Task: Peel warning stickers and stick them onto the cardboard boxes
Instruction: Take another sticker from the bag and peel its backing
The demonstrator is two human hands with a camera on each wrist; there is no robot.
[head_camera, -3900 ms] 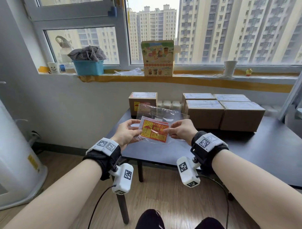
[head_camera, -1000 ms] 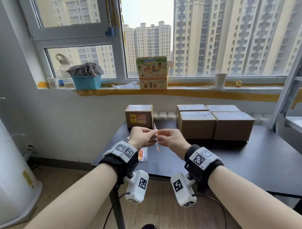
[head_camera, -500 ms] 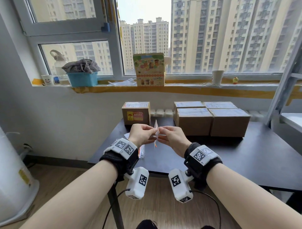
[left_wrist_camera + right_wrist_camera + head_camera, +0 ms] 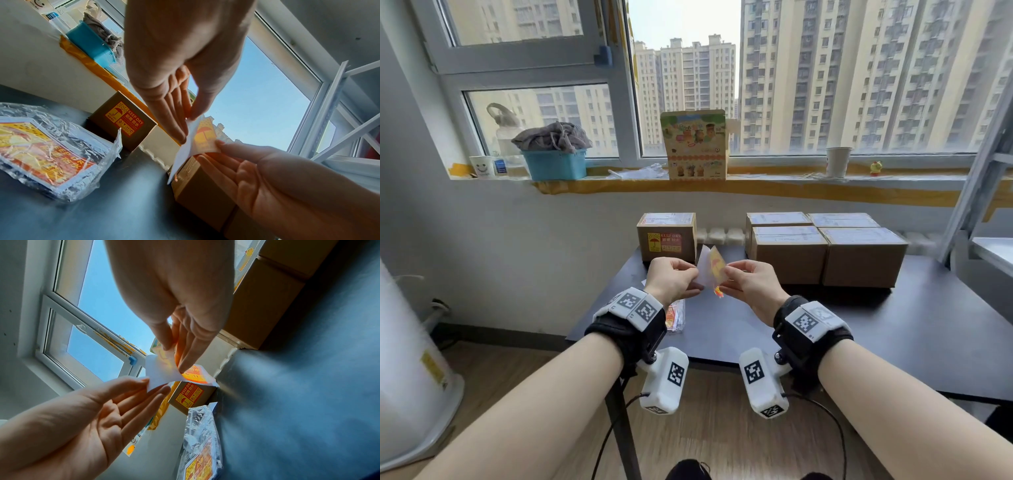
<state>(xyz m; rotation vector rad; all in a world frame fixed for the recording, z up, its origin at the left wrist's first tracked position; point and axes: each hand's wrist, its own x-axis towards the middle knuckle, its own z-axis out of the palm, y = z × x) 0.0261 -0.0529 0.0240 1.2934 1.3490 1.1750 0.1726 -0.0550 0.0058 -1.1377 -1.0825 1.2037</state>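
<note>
I hold a yellow-and-red warning sticker (image 4: 717, 265) above the table's front left part. My left hand (image 4: 694, 274) pinches its white backing paper (image 4: 702, 272). My right hand (image 4: 725, 273) pinches the sticker's loose edge. Sticker and backing are spread apart in a V. In the left wrist view my left hand (image 4: 188, 123) grips the backing (image 4: 183, 155) beside the sticker (image 4: 203, 136). In the right wrist view my right hand (image 4: 173, 353) holds the sticker (image 4: 195, 374). One cardboard box (image 4: 667, 236) bears a sticker on its front. Several plain boxes (image 4: 825, 253) stand to the right.
A clear bag of stickers (image 4: 676, 315) lies on the dark table (image 4: 893, 325) under my left wrist. The windowsill holds a blue basket (image 4: 554, 164), a colourful carton (image 4: 693, 144) and a paper cup (image 4: 838, 161). A white tank (image 4: 407, 377) stands on the floor at left.
The bag I held in both hands now lies on the table. Over the last second the sticker has come away from its backing and opened wider between my hands.
</note>
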